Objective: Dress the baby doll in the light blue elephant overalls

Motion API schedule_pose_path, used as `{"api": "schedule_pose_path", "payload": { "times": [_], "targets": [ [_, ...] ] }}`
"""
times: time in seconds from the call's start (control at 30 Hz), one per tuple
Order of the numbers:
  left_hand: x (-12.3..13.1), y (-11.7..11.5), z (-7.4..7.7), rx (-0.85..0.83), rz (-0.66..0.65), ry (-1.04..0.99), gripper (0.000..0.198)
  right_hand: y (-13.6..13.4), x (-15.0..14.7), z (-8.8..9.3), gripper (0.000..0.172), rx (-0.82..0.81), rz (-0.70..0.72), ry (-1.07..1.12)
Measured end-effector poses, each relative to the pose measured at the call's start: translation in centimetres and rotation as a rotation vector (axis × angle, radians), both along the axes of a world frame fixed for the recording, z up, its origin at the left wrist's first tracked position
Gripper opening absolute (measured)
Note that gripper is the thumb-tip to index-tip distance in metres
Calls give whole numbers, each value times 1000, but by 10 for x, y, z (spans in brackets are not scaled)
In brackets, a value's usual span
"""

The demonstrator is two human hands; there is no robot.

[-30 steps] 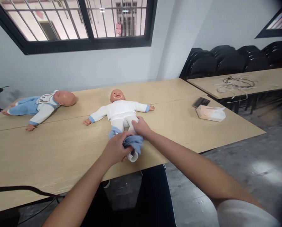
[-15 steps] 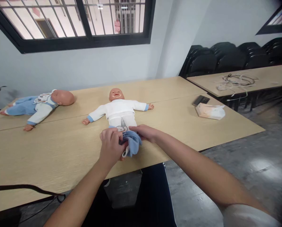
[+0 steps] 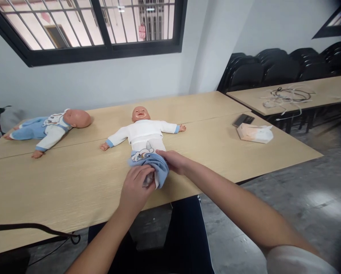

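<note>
A baby doll (image 3: 143,131) in a white top and white leggings lies on its back on the wooden table (image 3: 73,171), arms spread. A bunched blue garment (image 3: 155,164) with a printed bib covers its lower legs. My left hand (image 3: 136,188) grips the near end of the blue garment at the doll's feet. My right hand (image 3: 173,160) holds the garment's right side against the doll's leg. The doll's feet are hidden under the cloth and my hands.
A second doll (image 3: 49,127) in blue and white lies at the far left. A tissue pack (image 3: 254,133) and a dark phone (image 3: 243,120) sit at the right. A black cable (image 3: 30,228) crosses the near left edge. Another table with cables (image 3: 287,95) and black chairs stand behind.
The blue garment has been drawn further up over the doll's legs and its printed bib now shows. My left hand has shifted down to the garment's near end.
</note>
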State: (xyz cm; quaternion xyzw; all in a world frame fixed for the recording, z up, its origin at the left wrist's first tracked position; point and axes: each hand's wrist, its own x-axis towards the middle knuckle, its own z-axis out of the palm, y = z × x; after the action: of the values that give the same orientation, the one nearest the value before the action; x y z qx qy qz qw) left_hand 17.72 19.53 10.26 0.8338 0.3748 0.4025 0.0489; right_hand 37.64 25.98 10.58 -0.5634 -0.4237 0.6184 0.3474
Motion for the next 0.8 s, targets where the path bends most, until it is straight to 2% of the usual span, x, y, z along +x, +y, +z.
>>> {"api": "schedule_pose_path", "payload": {
  "times": [0.13,0.27,0.4,0.47,0.53,0.7,0.8],
  "targets": [
    [-1,1,-13,21,-12,-15,29,0,3,-2,34,-85,44,158],
    [-9,3,-29,-76,6,-45,30,-1,5,-3,33,-93,57,220],
    [-15,3,-47,-256,67,-172,23,-2,3,-4,34,-89,94,273],
    [-15,3,-52,-275,95,-260,12,-1,3,-6,35,-79,112,308],
    [-13,4,-54,-218,84,-293,6,-1,3,-8,34,-70,129,348],
    [-9,9,-51,-78,80,-265,24,0,6,-14,32,-55,144,374],
    [-9,13,-41,-52,16,-158,31,-1,7,-16,30,-20,125,357]
  ]
}}
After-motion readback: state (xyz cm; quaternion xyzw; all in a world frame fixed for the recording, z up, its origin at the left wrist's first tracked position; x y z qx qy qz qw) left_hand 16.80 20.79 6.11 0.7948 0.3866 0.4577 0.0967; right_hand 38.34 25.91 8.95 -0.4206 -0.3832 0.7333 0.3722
